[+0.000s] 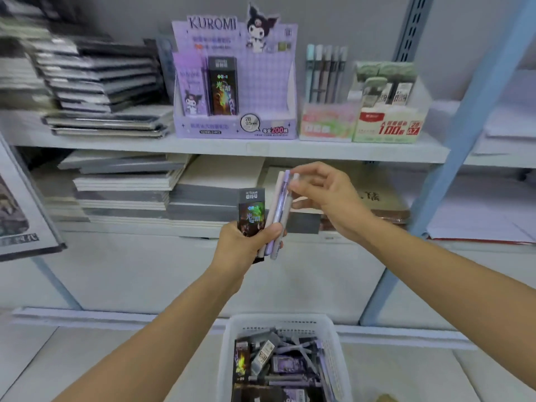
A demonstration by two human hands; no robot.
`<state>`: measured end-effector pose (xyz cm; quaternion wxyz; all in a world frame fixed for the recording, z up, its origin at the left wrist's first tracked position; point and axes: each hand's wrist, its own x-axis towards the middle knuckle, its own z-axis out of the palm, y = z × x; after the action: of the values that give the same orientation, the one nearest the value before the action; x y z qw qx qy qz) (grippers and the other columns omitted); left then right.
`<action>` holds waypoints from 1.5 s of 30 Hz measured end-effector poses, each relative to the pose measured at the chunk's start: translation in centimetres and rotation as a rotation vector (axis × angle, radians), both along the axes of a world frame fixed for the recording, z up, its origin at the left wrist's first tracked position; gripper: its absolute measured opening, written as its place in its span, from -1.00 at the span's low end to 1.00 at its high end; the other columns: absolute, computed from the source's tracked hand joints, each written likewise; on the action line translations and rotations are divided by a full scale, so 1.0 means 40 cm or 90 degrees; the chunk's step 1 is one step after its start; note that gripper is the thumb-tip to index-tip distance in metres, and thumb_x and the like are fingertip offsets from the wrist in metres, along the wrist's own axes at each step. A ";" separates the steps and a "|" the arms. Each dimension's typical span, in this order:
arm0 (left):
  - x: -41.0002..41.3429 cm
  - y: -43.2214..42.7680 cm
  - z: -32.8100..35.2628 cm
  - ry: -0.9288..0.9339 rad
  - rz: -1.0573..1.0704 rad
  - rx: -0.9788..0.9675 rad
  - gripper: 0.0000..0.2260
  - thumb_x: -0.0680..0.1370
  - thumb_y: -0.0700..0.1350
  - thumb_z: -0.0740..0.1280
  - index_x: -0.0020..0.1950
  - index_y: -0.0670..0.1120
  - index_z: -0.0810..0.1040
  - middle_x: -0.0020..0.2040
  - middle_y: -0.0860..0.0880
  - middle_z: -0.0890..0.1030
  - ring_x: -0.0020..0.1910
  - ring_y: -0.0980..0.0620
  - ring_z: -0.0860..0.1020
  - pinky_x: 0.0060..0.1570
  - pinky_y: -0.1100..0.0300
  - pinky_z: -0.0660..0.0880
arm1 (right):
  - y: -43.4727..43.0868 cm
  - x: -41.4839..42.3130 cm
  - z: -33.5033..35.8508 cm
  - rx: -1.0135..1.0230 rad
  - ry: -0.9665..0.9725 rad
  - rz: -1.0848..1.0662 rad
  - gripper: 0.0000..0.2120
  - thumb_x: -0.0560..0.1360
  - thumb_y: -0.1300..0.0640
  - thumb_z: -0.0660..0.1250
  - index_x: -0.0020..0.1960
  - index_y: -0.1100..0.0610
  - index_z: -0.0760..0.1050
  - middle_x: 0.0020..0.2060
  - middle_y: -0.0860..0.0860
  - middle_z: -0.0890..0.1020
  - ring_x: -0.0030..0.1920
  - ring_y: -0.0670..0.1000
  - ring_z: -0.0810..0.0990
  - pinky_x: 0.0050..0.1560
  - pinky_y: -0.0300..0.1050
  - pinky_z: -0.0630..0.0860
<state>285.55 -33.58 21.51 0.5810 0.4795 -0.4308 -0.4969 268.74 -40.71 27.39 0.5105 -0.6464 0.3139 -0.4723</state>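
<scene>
In the middle of the frame the left hand (243, 245) holds a small black box (251, 213) and a few thin pens (279, 207) in one bunch, with its fingers curled tight round their lower ends. The right hand (327, 195) pinches the top of one pen with narrow fingers. These things look very light. The pens are smooth and stiff, so one could slip out of the bunch. I think it is best to pinch a pen near its top and pull it straight up. The box looks like thin card and may squash, so hold its flat sides. A white basket (278, 319) of more packs sits at the bottom of the frame
</scene>
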 end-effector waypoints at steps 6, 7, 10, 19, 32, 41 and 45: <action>-0.030 -0.024 0.203 -0.057 0.021 -0.099 -0.81 0.42 -0.07 0.51 -0.12 -0.20 0.67 -0.22 -0.16 0.69 -0.20 -0.03 0.65 -0.23 0.24 0.60 | -0.003 -0.042 0.215 -0.079 -0.049 -0.033 -0.74 0.42 0.26 0.44 0.10 0.22 0.58 -0.08 0.17 0.67 -0.11 0.05 0.68 -0.14 -0.17 0.63; -0.031 -0.032 0.237 -0.061 0.024 -0.120 -0.82 0.43 -0.07 0.50 -0.17 -0.19 0.67 -0.28 -0.12 0.68 -0.25 0.03 0.65 -0.28 0.30 0.57 | -0.007 -0.054 0.252 -0.097 -0.061 -0.035 -0.73 0.41 0.26 0.43 0.11 0.21 0.58 -0.06 0.18 0.66 -0.09 0.06 0.69 -0.12 -0.18 0.63; -0.029 -0.059 0.325 -0.081 0.014 -0.183 -0.81 0.49 -0.08 0.45 -0.31 -0.08 0.69 -0.25 -0.04 0.71 -0.22 0.08 0.68 -0.21 0.29 0.60 | -0.030 -0.094 0.359 -0.151 -0.115 -0.069 -0.77 0.46 0.32 0.39 0.11 0.18 0.57 -0.08 0.16 0.65 -0.10 0.05 0.69 -0.11 -0.18 0.62; -0.026 -0.151 0.434 -0.074 0.003 -0.210 -0.87 0.49 -0.05 0.44 -0.03 -0.07 0.68 -0.07 -0.02 0.73 -0.10 -0.01 0.70 0.00 0.04 0.62 | -0.162 -0.167 0.527 -0.273 -0.093 -0.262 -0.87 0.53 0.33 0.34 0.07 0.23 0.53 -0.12 0.16 0.66 -0.14 0.05 0.69 -0.13 -0.13 0.64; -0.012 -0.259 0.466 -0.091 -0.033 -0.205 -0.92 0.42 0.02 0.46 -0.23 0.06 0.72 -0.11 -0.03 0.73 -0.11 -0.01 0.70 -0.19 0.27 0.59 | -0.333 -0.115 0.471 -0.320 0.211 -0.309 -0.89 0.52 0.29 0.37 0.02 0.16 0.56 -0.14 0.08 0.65 -0.19 -0.03 0.69 -0.18 -0.19 0.65; -0.009 -0.290 0.459 -0.048 -0.068 -0.185 -0.93 0.47 -0.11 0.46 -0.22 -0.02 0.71 -0.11 -0.08 0.72 -0.15 0.00 0.70 -0.28 0.38 0.54 | -0.344 -0.119 0.477 -0.343 0.285 -0.240 -0.92 0.54 0.29 0.34 0.03 0.21 0.54 -0.18 0.07 0.69 -0.22 -0.13 0.69 -0.19 -0.33 0.59; -0.011 -0.295 0.454 -0.046 -0.074 -0.181 -0.95 0.46 -0.11 0.46 -0.19 -0.03 0.72 -0.10 -0.08 0.72 -0.16 -0.04 0.70 -0.21 0.29 0.58 | -0.350 -0.123 0.472 -0.350 0.272 -0.246 -0.92 0.54 0.30 0.33 0.03 0.20 0.54 -0.18 0.06 0.69 -0.23 -0.15 0.69 -0.21 -0.33 0.59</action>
<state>285.10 -45.39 39.67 0.5977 0.3840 -0.5443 -0.4460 263.83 -54.70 46.27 0.1431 -0.7719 0.3907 -0.4807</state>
